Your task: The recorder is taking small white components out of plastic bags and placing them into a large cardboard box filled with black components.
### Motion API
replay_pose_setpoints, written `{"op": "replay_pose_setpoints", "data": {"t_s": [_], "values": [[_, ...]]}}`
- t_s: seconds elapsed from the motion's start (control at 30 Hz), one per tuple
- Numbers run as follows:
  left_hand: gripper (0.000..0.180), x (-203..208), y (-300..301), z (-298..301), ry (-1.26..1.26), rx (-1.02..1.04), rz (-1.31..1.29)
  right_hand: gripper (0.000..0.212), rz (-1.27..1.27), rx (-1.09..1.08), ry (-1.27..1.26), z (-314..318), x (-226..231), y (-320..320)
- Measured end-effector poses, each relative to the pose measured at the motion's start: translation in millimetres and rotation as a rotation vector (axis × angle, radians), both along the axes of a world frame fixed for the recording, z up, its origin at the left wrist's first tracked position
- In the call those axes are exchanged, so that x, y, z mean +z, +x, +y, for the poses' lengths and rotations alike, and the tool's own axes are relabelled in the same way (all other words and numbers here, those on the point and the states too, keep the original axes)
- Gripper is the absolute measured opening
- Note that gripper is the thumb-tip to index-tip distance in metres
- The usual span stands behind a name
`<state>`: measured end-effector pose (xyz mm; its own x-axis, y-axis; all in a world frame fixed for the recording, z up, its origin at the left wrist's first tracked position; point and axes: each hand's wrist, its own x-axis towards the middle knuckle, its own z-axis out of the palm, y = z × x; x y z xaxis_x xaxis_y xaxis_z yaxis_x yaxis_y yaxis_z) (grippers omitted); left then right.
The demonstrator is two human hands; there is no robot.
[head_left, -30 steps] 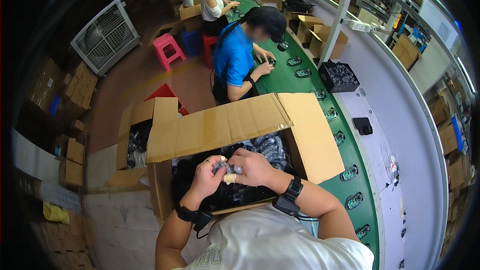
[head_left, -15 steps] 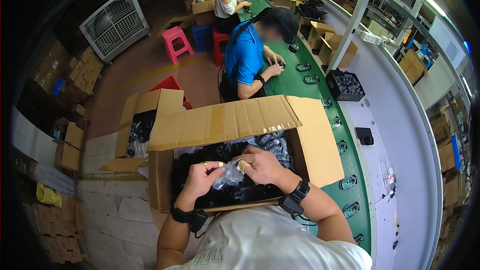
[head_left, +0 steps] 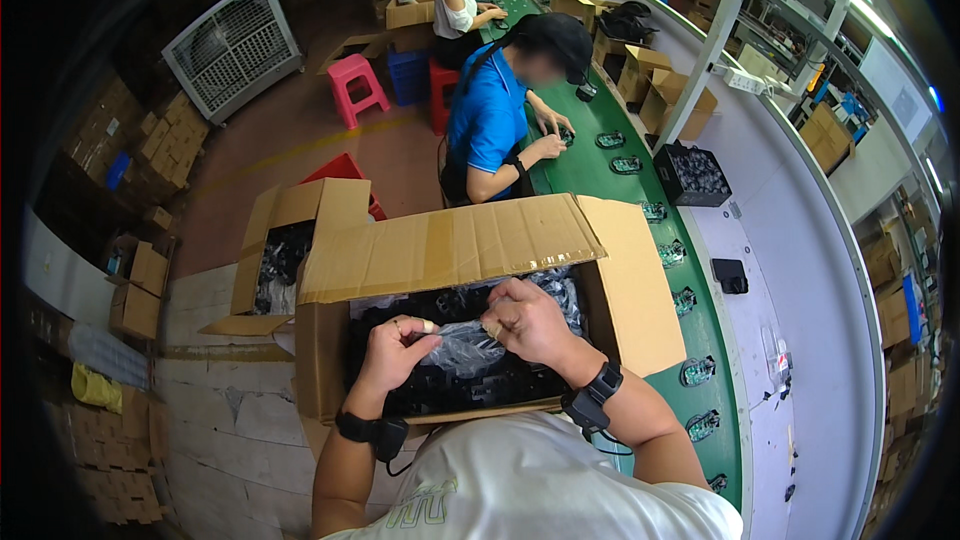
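Note:
A clear plastic bag (head_left: 462,348) is stretched between my hands above an open cardboard box (head_left: 450,252). My left hand (head_left: 396,348) pinches the bag's left end between thumb and forefinger. My right hand (head_left: 528,323) is closed on its other end, with the fingertips bunched together. Black plastic parts (head_left: 410,395) fill the box beneath my hands. More crumpled clear plastic (head_left: 562,292) lies in the box's far right corner. Whether the bag holds anything, I cannot make out.
On my right a green conveyor belt (head_left: 640,402) carries several circuit-board assemblies (head_left: 698,370). A co-worker in blue (head_left: 490,120) sits beyond the box. A second open box (head_left: 285,252) stands at left. Beside the belt is a black bin (head_left: 693,176).
My hands have moved slightly apart, pulling the bag out flatter and wider between them. My right hand has turned a little and moved right.

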<state>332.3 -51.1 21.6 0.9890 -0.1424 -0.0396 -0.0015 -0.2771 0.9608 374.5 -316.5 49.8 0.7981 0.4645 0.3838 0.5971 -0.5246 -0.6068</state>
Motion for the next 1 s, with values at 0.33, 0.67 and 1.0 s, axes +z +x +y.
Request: {"op": "replay_pose_setpoints", "data": {"t_s": [0.33,0.67,1.0], "values": [[0.017,-9,3,10,-0.168,-0.008,0.027,0.009,-0.02,-0.023,0.016,-2,2,3],[0.013,20,7,4,0.316,0.064,-0.519,0.012,-0.199,0.026,0.088,-1,15,5],[0.007,25,16,-6,0.55,0.177,-0.803,0.015,-0.184,0.063,-0.055,1,14,6]]}}
